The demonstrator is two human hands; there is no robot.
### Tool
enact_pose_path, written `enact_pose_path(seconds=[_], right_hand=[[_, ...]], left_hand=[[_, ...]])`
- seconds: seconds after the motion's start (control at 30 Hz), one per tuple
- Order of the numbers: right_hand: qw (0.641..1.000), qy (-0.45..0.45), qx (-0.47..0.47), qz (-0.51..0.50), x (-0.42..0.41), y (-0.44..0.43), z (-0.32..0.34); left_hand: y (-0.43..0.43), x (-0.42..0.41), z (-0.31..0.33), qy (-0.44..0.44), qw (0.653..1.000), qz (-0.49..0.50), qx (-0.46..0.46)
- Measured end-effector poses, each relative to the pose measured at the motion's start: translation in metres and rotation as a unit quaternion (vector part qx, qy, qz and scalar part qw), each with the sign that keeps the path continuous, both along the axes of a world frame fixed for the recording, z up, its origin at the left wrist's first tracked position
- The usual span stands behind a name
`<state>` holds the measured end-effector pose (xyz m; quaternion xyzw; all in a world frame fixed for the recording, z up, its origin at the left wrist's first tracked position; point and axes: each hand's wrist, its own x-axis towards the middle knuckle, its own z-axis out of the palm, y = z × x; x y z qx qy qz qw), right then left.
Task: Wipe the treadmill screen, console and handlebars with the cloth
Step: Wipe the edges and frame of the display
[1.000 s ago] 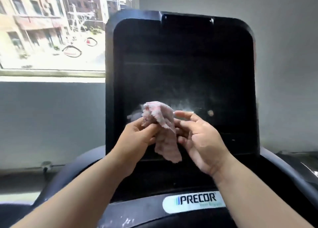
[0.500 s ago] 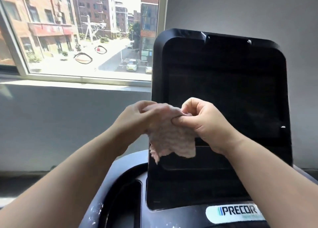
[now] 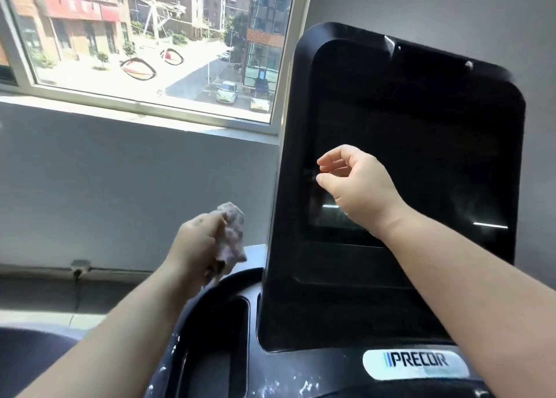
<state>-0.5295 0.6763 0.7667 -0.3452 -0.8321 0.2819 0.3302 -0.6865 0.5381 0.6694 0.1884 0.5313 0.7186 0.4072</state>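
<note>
The black treadmill screen (image 3: 421,145) stands upright at the right. My left hand (image 3: 198,241) grips a crumpled pink cloth (image 3: 231,232) to the left of the screen's lower edge, above the curved console rim (image 3: 210,295). My right hand (image 3: 358,187) hovers in front of the screen's lower left part, fingers loosely curled, thumb and fingertips apart, holding nothing. The console (image 3: 301,379) below carries a white PRECOR badge (image 3: 415,363) and white specks of dirt.
A deep cup pocket (image 3: 219,346) is set in the console left of the screen. A window (image 3: 144,45) with a sill runs across the upper left above a grey wall (image 3: 120,187). A cable and socket (image 3: 78,266) sit low on that wall.
My right hand has let go of the cloth and stays before the screen. My left hand has carried the bunched cloth down and left, off the screen. The view has shifted left.
</note>
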Motion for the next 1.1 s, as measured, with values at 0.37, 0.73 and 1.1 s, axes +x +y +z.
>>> enact_pose_path(seconds=[0.37, 0.73, 1.1], right_hand=[[0.897, -0.218, 0.381, 0.052, -0.020, 0.008, -0.081], [0.864, -0.216, 0.454, 0.030, -0.053, 0.030, -0.110], [0.863, -0.178, 0.472, 0.023, -0.055, 0.029, -0.112]], left_hand=[[0.057, 0.082, -0.106, 0.178, 0.977, 0.114, -0.022], [0.022, 0.054, -0.108, 0.045, 0.991, 0.016, -0.126], [0.045, 0.048, -0.129, 0.144, 0.983, -0.010, -0.113]])
